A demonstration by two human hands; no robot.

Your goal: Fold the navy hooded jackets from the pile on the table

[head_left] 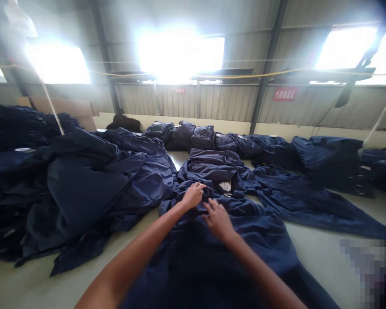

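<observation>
A dark navy jacket [257, 231] lies spread out in front of me, its collar end facing away and a white label [225, 185] showing at the neck. My left hand [194, 195] is closed on the cloth near the collar, fingers bent and held together; the exact grip is partly hidden. Just right of it, my right hand [218, 218] rests over the same jacket with its fingers apart, slightly blurred. The jacket's upper part bunches in folds beyond both hands.
A large heap of navy garments [86, 180] covers the left side. Folded bundles [202, 137] line the far edge of the pale table [312, 244]. A loose sleeve-like piece [315, 201] stretches right. Cardboard boxes [64, 107] stand at the back left.
</observation>
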